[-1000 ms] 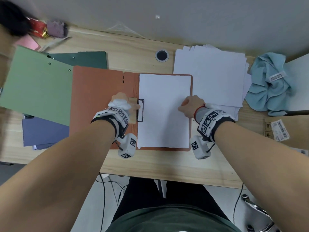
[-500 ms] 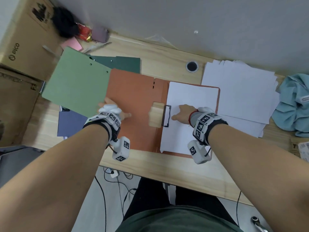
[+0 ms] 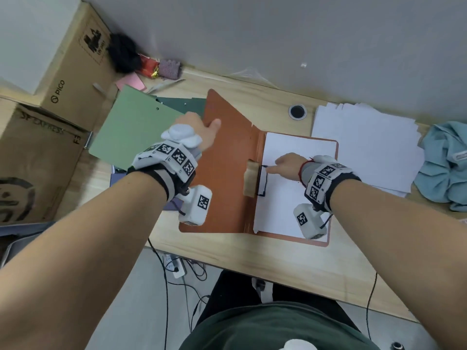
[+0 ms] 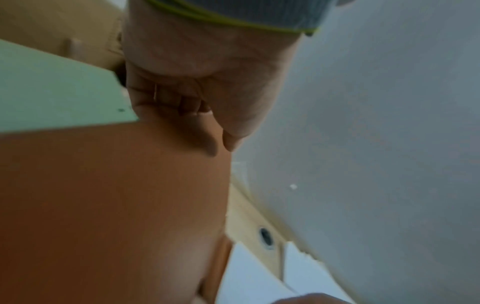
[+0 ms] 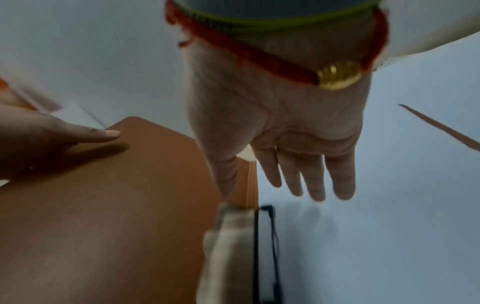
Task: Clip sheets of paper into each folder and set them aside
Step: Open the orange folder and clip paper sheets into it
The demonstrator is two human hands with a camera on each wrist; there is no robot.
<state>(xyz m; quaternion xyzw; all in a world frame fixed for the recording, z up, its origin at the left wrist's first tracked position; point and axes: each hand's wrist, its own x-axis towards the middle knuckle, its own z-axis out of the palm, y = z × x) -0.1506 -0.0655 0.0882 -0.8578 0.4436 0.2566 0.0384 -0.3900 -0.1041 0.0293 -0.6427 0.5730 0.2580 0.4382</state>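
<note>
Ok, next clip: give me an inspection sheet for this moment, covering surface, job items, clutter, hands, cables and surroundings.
Surface: light wooden desk with a round cable hole.
Job's things: orange folder open, cover lifted; white sheet under the black clip; loose paper stack; green folder set aside, further folders beneath it.
Clutter: blue cloth, pink note, red wrapper.
Hands: left hand grips the cover's edge; right hand rests flat on the sheet by the clip.
Cables: black cables under the desk.
Surroundings: cardboard boxes, grey wall.

Grey wall [image 3: 278, 34], wood desk [image 3: 252, 261], cardboard boxes [image 3: 38, 160]
</note>
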